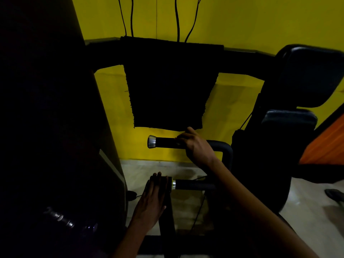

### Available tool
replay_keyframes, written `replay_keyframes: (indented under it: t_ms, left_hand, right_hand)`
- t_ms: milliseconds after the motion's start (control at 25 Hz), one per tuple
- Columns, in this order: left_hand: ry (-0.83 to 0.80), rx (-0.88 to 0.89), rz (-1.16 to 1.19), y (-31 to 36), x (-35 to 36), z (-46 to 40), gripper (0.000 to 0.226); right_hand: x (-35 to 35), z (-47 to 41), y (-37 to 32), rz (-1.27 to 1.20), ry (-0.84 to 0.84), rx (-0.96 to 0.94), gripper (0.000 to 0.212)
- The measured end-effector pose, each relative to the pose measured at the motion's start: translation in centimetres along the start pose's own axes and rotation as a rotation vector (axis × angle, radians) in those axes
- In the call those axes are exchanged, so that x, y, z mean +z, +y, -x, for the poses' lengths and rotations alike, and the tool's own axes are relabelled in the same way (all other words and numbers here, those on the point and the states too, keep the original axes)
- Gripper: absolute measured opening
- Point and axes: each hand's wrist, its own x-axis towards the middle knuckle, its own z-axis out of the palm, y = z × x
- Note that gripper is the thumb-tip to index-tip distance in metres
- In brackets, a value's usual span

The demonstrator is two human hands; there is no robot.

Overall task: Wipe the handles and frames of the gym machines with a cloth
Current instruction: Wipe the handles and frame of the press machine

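A black handle with a chrome end cap (163, 142) sticks out to the left at mid frame. My right hand (197, 146) is closed around its right part. A second, lower handle (191, 184) with a metal collar points left too. My left hand (154, 198) lies flat, fingers together, on a dark upright frame post (167, 220) just left of that collar. A dark cloth (167, 86) hangs draped over the machine's top crossbar (240, 58), just above my right hand. The scene is very dim, and no cloth shows in either hand.
A dark machine column (52, 127) fills the left side. Black padded seat cushions (307, 75) stand at the right, an orange panel (323, 144) beyond them. Cables (176, 19) hang down the yellow wall. Pale floor lies below, with a dark sandal (335, 195) at the right edge.
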Motion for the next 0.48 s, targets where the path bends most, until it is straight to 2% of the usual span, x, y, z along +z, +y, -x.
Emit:
replay_keyframes:
  t_ms: [160,480]
  left_hand:
    - [-0.024,0.037,-0.007,0.1,-0.3,-0.1,0.134]
    - [-0.054,0.069,-0.027,0.4,-0.6,-0.4,0.146]
  right_hand:
    - [-0.7,0.7,0.6,0.015,0.022,0.018,0.044]
    - [-1.5,2.4,2.5,0.01,0.005,0.044,0.043]
